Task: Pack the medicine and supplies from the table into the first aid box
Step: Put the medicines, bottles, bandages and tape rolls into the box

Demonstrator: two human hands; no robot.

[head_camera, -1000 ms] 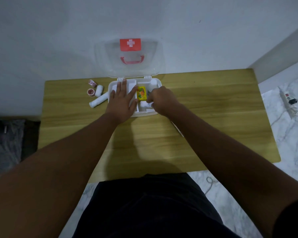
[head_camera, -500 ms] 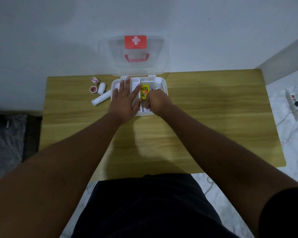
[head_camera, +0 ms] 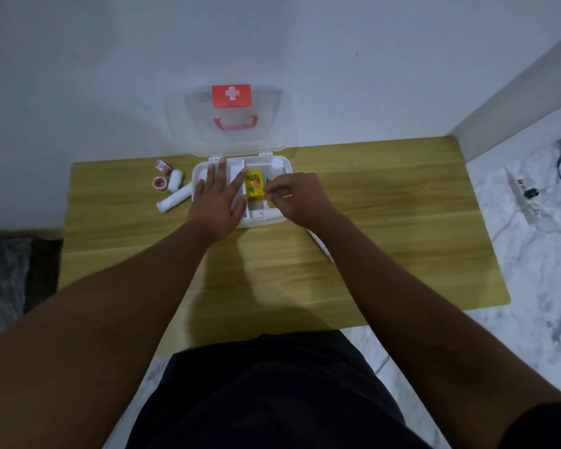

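1. Reaching out from the near edge, both forearms stretch across the wooden surface toward the first aid box, which sits at the far edge against the wall.
2. Judging by the layout, the step in hand is settling items inside the box; packing is partway, since several supplies are not yet in it.
3. The left hand lies flat and released, fingers spread, palm down over the left compartment, apparently steadying the box or pressing its contents.
4. The right hand hovers over the right side of the box with thumb and fingertips pinched together just beside the yellow packet; whether it grasps something small or nothing at all, I cannot tell.
5. The yellow packet rests inside the box, in the middle section between the two hands.
6. Left of the box, on the surface, wait a white tube, a short white roll and two small red-and-white tape rolls, close together.
7. The next move probably calls for freeing a hand, most easily the left, to reach over to those items and find them room inside.
8. Beyond, the clear lid stands upright against the wall, red cross and handle showing.
9. Hidden: the left compartment's contents under the palm, and the near-right corner under the right hand. Dim light blurs the white things inside, and the packet's print is unreadable.
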